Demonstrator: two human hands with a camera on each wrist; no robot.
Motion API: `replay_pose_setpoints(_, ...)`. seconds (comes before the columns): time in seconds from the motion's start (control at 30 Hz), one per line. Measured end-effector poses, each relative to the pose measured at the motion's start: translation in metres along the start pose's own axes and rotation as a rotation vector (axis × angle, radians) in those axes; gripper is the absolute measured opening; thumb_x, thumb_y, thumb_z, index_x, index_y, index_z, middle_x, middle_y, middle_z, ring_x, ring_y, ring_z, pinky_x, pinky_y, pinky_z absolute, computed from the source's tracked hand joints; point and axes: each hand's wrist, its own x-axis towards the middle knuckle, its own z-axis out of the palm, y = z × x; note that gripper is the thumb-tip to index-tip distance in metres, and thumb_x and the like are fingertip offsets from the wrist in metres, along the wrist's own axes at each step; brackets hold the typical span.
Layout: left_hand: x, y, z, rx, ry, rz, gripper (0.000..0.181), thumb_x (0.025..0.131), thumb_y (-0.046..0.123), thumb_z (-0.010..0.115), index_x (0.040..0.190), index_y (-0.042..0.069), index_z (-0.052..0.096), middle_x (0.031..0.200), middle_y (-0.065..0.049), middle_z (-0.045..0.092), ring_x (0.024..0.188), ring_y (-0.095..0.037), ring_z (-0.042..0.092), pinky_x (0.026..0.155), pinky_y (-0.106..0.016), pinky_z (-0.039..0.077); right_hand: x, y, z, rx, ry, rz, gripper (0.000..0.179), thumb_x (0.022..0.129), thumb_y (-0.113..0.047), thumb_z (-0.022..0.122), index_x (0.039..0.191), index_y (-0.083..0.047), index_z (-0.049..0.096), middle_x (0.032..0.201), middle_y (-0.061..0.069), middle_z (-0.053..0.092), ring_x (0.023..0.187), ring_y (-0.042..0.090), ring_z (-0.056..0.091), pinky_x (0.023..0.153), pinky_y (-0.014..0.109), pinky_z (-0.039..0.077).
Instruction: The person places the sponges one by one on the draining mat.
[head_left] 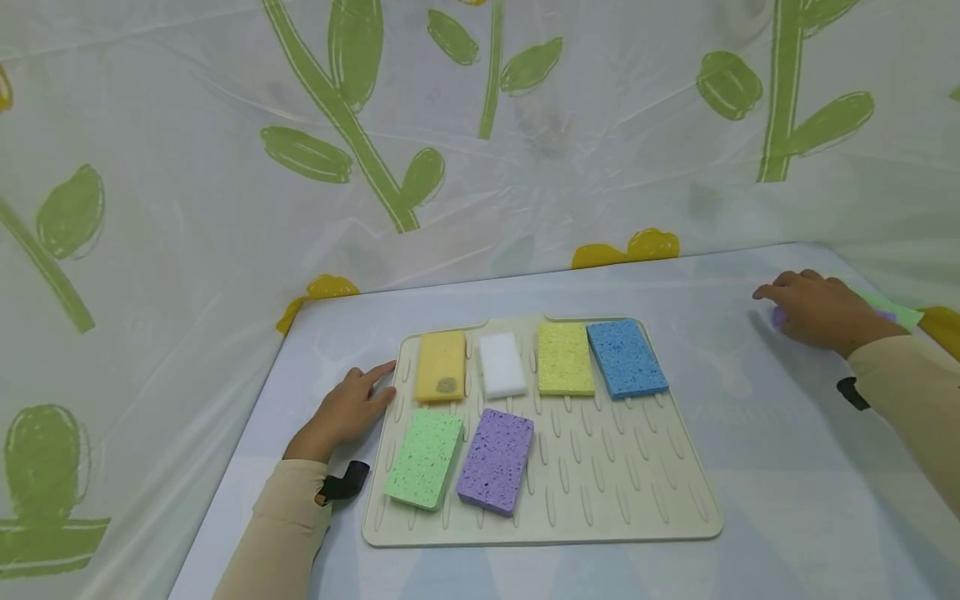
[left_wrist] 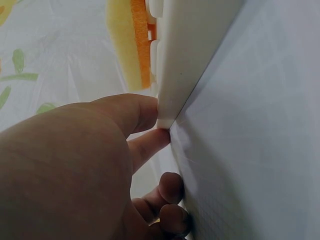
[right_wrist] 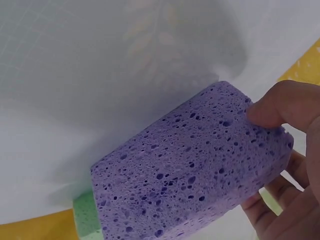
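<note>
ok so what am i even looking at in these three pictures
There is no machine: a person works barehanded. The wide picture comes from a head camera, the close-ups from one on each wrist. On the pale tabletop lies a cream rectangular ridged tray carrying an orange-yellow sponge, smooth white block, porous yellow sponge, porous blue sponge, porous light-green sponge and porous purple sponge. The left hand touches the tray's edge. The right hand holds a second purple sponge, with a light-green piece beside it.
</note>
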Motion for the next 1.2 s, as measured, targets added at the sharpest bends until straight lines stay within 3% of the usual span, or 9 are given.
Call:
replay_pose_setpoints(0.23,0.0,0.001,-0.001,0.008,0.004,0.012,0.057,0.104,0.037,0.05,0.157,0.022,0.036,0.106,-0.016,0.05,0.081,-0.024,0.049,0.07,-0.037,0.041,-0.001,-0.001,0.0,0.066,-0.024,0.043,0.04,0.081,0.004,0.067,0.121,0.005,0.064,0.113,0.033,0.061,0.106,0.053,0.055,0.086,0.068,0.043)
replay_pose_setpoints(0.57,-0.001,0.002,-0.001,0.007,0.003,0.019,0.057,0.104,0.037,0.05,0.156,0.02,0.036,0.106,-0.016,0.05,0.081,-0.024,0.049,0.071,-0.038,0.041,-0.006,-0.009,-0.009,0.065,-0.019,0.068,0.043,0.082,0.004,0.071,0.123,0.013,0.06,0.105,0.032,0.064,0.1,0.049,0.058,0.091,0.063,0.045)
replay_pose_setpoints(1.03,0.0,0.001,0.0,0.006,-0.001,0.008,0.057,0.104,0.038,0.05,0.156,0.021,0.036,0.108,-0.017,0.05,0.083,-0.026,0.05,0.073,-0.041,0.043,-0.018,-0.024,-0.015,0.08,0.092,0.054,0.037,0.087,0.001,0.069,0.122,0.011,0.062,0.108,0.034,0.065,0.102,0.05,0.059,0.093,0.063,0.045)
replay_pose_setpoints(1.2,-0.001,0.002,-0.001,0.015,0.001,0.009,0.057,0.104,0.037,0.05,0.156,0.02,0.036,0.109,-0.018,0.05,0.083,-0.026,0.05,0.074,-0.041,0.044,-0.018,-0.034,-0.02,0.083,0.083,0.079,0.036,0.087,0.003,0.069,0.122,0.009,0.064,0.11,0.033,0.065,0.103,0.048,0.058,0.092,0.062,0.046)
